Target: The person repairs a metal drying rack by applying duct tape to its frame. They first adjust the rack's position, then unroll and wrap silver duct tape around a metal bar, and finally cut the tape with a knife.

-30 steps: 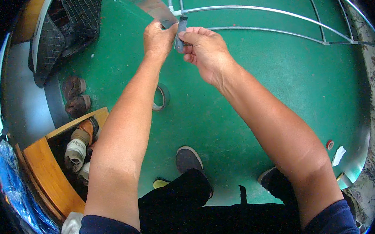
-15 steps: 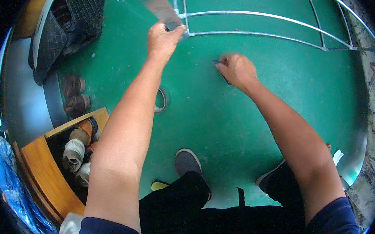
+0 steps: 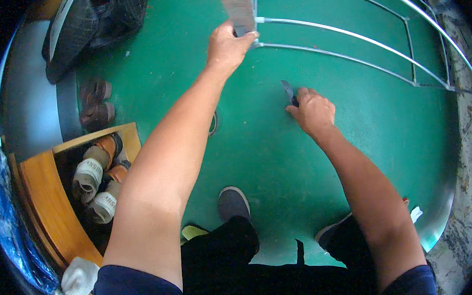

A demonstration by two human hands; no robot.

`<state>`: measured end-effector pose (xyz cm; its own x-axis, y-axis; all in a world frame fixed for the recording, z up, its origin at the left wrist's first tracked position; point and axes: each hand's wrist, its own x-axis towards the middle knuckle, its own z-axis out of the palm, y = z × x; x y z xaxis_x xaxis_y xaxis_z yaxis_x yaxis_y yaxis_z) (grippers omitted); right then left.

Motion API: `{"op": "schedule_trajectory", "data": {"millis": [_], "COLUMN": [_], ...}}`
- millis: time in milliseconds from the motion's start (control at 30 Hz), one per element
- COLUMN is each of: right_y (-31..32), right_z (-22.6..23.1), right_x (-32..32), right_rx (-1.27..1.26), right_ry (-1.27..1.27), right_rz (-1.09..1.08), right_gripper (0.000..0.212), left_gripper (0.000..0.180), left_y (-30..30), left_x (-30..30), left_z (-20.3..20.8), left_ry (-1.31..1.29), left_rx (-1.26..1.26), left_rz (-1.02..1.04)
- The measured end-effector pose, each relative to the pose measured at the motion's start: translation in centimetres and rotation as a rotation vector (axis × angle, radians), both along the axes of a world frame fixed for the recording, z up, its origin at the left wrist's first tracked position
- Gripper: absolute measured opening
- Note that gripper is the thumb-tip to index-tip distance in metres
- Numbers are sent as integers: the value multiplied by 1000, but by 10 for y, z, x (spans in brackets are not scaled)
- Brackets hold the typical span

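Observation:
My left hand (image 3: pixel 228 49) reaches far forward, closed on a flat brownish-grey strip (image 3: pixel 234 3) that runs up past the top edge of the view. Motion smears the strip, and its material is unclear. Just right of this hand is the corner of a metal tube frame (image 3: pixel 326 28). My right hand (image 3: pixel 313 111) is closed round the dark handle of a knife (image 3: pixel 289 92), its grey blade pointing forward above the green floor. A roll of tape (image 3: pixel 215 123) lies on the floor, mostly hidden behind my left forearm.
At left stands a wooden shoe cabinet (image 3: pixel 57 200) with several shoes inside. Dark shoes (image 3: pixel 97 115) sit on the floor beyond it, near a dark quilted cloth (image 3: pixel 80 35). Blue plastic (image 3: pixel 17 220) hangs at the far left. A rough stone edge (image 3: pixel 463 146) borders the right side.
The tube frame and my left hand with the strip sit further right in the picture. My right hand has drawn nearer to me, and the knife blade now shows, pointing forward.

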<state>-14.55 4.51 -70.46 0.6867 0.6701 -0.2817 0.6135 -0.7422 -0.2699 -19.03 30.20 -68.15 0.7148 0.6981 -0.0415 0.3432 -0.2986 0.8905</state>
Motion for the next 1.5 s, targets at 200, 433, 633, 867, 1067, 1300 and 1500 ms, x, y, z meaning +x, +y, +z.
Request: {"op": "schedule_trajectory", "data": {"millis": [200, 433, 633, 867, 1067, 1300, 1500], "right_y": [14, 101, 131, 141, 141, 141, 142], "right_z": [-2, 45, 43, 33, 31, 30, 31], "right_x": [-3, 38, 53, 48, 49, 52, 54], "right_rx": [52, 778, 845, 870, 923, 919, 896], "right_ry": [136, 468, 643, 651, 615, 639, 611], "right_rz": [-55, -197, -318, -323, -307, -315, -300], "right_gripper": [36, 49, 43, 31, 30, 30, 31], "left_gripper": [34, 35, 36, 32, 31, 26, 18], "left_y": [-1, -2, -8, -2, 4, -4, -45], "left_x": [-3, -4, 0, -1, -5, -25, -44], "left_z": [1, 11, 21, 4, -24, -7, 13], "left_ry": [14, 54, 53, 53, 18, 226, -13], "left_rx": [63, 54, 29, 99, 214, 255, 186], "left_rz": [-3, 9, 14, 19, 17, 80, -136]}}
